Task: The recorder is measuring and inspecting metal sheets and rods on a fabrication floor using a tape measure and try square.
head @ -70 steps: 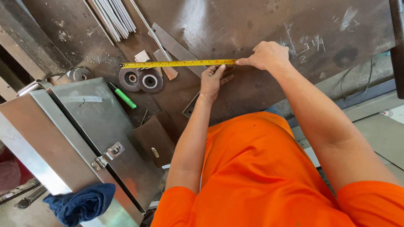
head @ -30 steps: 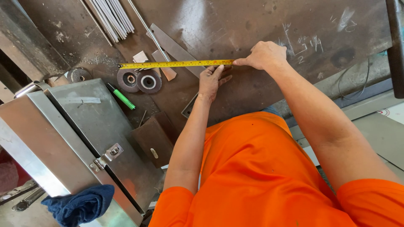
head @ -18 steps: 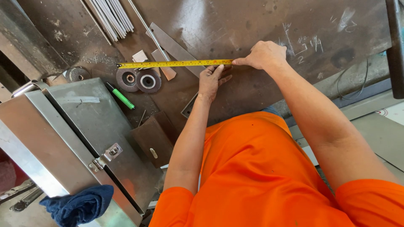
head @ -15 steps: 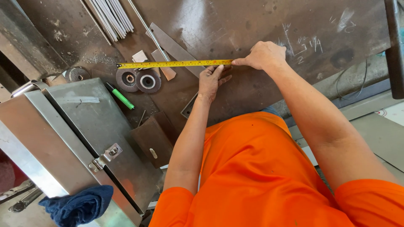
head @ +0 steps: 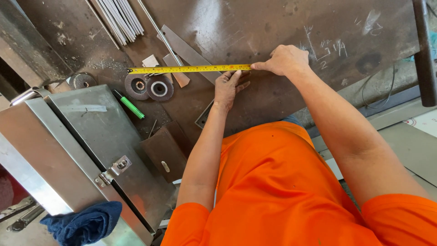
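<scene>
Both hands (head: 255, 75) on yellow tape (head: 189, 69), taut

Green marker (head: 129, 104), discs (head: 149, 87), perhaps grinding.

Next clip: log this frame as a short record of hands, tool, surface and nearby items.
Left hand: left hand flat on the work surface, fingertips at the tape's lower edge
Right hand: right hand pinching the near end of the tape
Tool: yellow measuring tape, stretched out straight across the surface
Surface: dark steel table, chalk marks near the right hand
Nearby: two grinding discs, green marker, bundle of metal rods, steel box, blue cloth
</scene>
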